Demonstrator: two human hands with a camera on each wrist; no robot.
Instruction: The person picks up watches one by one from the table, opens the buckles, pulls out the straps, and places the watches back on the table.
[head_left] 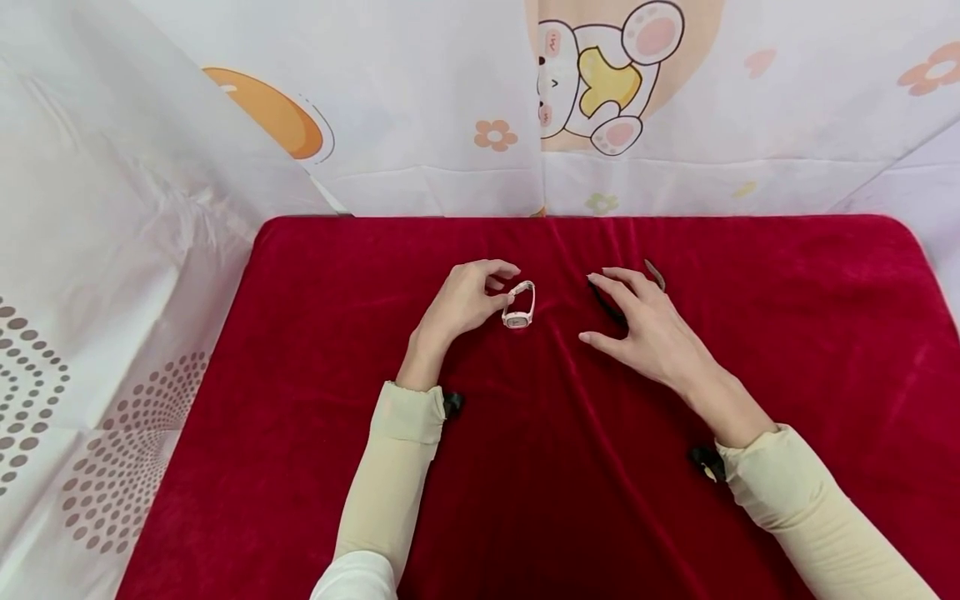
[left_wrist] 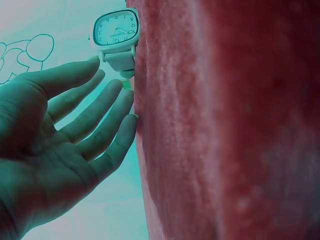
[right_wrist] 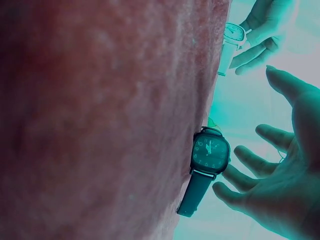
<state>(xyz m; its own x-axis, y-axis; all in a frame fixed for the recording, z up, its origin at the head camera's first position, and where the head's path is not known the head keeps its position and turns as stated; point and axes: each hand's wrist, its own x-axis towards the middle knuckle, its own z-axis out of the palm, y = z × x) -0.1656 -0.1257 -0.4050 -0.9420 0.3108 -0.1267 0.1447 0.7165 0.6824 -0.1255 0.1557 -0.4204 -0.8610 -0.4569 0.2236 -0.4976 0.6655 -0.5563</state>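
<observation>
A pale pink watch (head_left: 517, 320) with its strap bent in a loop stands on the red cloth; its light square dial (left_wrist: 116, 28) shows in the left wrist view. The left hand (head_left: 463, 302) is just left of it, fingers loosely bent and thumb tip at the strap; whether they touch I cannot tell. Beyond the right hand (head_left: 660, 333), a black watch with a dark square dial (right_wrist: 210, 152) lies on the cloth, largely covered by that hand in the head view. The right fingers are spread and hold nothing, beside this watch in the right wrist view.
The table is covered by red velvet cloth (head_left: 300, 350) with some creases. White curtains (head_left: 420, 83) with cartoon prints hang behind it and at the left side. Small black devices are at both wrists, by the cream sleeves (head_left: 397, 467).
</observation>
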